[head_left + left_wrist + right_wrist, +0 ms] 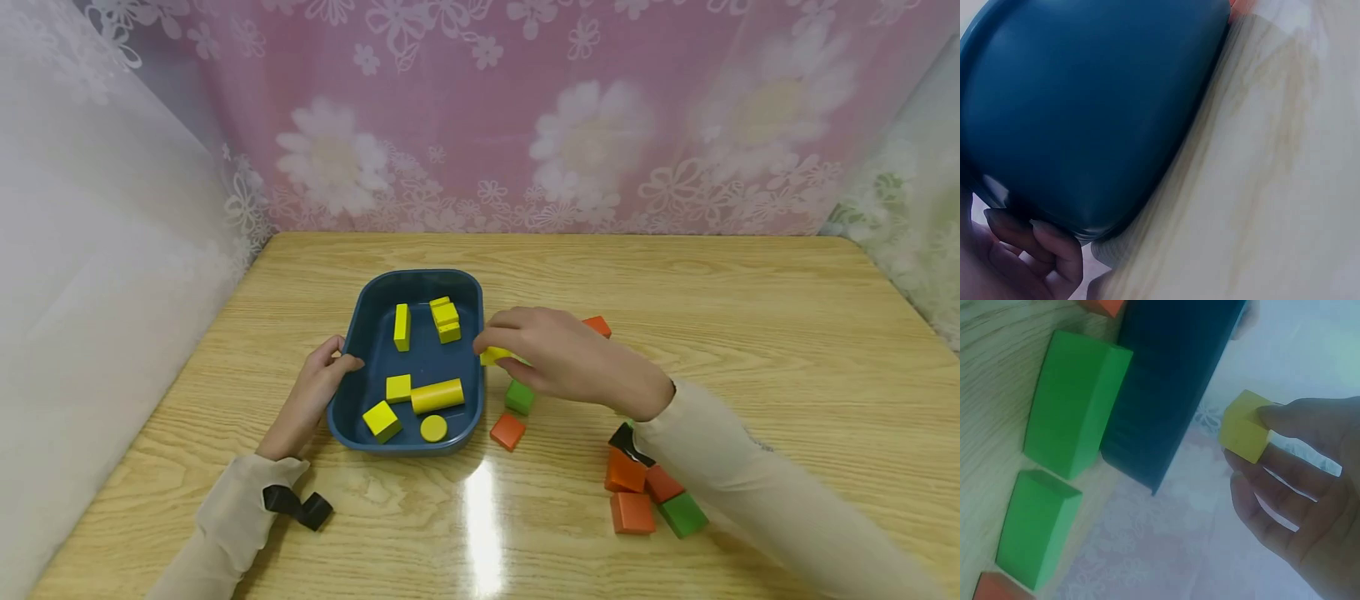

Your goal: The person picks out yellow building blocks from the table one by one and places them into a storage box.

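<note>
A dark blue plastic tray (408,358) stands on the wooden table with several yellow blocks inside: an upright slab (402,327), a notched stack (446,320), cubes (382,421), a lying cylinder (437,396) and a disc (433,428). My left hand (318,387) grips the tray's left rim, its thumb over the edge. Beside the right rim, my right hand (551,354) pinches a yellow block (1246,427) between thumb and fingers, raised above the table in the right wrist view. A green block (519,397) lies beneath this hand, a flat red block (507,432) just nearer.
Under the right forearm sits a cluster of red-orange blocks (632,512) and a green block (684,514). Another red block (597,326) shows behind the right hand. Black straps (298,506) hang at both wrists. A pink floral curtain (480,125) borders the table's far edge.
</note>
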A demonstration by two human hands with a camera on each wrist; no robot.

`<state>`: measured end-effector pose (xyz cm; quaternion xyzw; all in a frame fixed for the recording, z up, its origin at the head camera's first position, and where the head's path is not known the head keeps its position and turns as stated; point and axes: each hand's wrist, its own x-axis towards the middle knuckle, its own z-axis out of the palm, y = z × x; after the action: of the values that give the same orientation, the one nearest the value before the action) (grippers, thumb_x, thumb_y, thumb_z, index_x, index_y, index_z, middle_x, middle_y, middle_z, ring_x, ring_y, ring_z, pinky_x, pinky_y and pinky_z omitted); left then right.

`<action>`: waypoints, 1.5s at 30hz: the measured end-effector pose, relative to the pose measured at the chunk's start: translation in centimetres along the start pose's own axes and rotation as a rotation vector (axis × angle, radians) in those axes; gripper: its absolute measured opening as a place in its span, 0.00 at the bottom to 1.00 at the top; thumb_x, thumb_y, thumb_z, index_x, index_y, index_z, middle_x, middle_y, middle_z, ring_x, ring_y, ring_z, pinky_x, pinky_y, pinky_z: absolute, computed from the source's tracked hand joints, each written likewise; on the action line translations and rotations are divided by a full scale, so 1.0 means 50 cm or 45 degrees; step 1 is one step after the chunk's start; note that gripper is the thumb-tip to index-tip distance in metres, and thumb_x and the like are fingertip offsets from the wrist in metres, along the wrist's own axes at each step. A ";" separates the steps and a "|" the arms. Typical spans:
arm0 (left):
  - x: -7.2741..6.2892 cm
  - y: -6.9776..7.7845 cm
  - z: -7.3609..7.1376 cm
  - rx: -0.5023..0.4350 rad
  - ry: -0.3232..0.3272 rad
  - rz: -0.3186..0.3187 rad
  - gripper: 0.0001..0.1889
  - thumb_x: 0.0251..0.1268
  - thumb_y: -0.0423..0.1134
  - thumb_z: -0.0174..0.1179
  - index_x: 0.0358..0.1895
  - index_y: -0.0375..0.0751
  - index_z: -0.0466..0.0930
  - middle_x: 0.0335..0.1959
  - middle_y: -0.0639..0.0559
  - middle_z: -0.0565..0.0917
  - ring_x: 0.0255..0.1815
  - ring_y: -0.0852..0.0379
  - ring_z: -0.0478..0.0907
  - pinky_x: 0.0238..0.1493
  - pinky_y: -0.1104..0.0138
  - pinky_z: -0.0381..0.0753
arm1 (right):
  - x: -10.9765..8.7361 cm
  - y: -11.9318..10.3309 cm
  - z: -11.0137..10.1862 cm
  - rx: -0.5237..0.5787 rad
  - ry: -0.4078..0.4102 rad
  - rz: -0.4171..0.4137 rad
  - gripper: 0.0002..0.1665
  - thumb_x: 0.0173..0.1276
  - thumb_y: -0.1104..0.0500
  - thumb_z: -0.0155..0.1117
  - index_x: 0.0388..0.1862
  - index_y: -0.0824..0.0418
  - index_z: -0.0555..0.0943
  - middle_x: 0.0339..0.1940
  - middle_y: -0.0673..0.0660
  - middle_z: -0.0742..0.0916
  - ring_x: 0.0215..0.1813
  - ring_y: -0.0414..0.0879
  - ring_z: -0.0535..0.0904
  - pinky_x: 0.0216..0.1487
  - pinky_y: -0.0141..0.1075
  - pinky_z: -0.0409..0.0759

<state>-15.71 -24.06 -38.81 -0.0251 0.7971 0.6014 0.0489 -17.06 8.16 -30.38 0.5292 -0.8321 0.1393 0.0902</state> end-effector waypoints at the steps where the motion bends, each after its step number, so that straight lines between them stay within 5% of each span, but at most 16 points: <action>1: 0.000 0.000 0.000 -0.003 0.000 0.000 0.04 0.67 0.34 0.49 0.36 0.37 0.65 0.27 0.47 0.80 0.27 0.55 0.81 0.32 0.67 0.80 | 0.005 0.000 0.003 0.003 -0.003 -0.004 0.16 0.61 0.67 0.68 0.48 0.58 0.81 0.47 0.53 0.84 0.49 0.48 0.81 0.48 0.40 0.79; 25: -0.001 -0.002 -0.005 0.024 -0.008 0.005 0.05 0.68 0.34 0.48 0.36 0.38 0.63 0.27 0.48 0.78 0.28 0.56 0.79 0.33 0.68 0.79 | 0.104 -0.015 0.074 0.004 -0.190 0.015 0.13 0.64 0.64 0.66 0.48 0.58 0.82 0.46 0.53 0.84 0.42 0.45 0.80 0.47 0.36 0.78; 45: -0.002 0.001 -0.001 0.001 -0.008 0.009 0.04 0.68 0.34 0.48 0.36 0.38 0.64 0.26 0.47 0.80 0.27 0.56 0.81 0.32 0.67 0.81 | 0.141 -0.006 0.086 0.018 -0.216 0.042 0.12 0.67 0.63 0.63 0.49 0.58 0.82 0.45 0.52 0.84 0.38 0.41 0.78 0.45 0.32 0.77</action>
<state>-15.63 -24.11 -38.72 -0.0205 0.7971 0.6015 0.0494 -19.79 0.58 -32.30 0.5259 -0.8444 0.1012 0.0136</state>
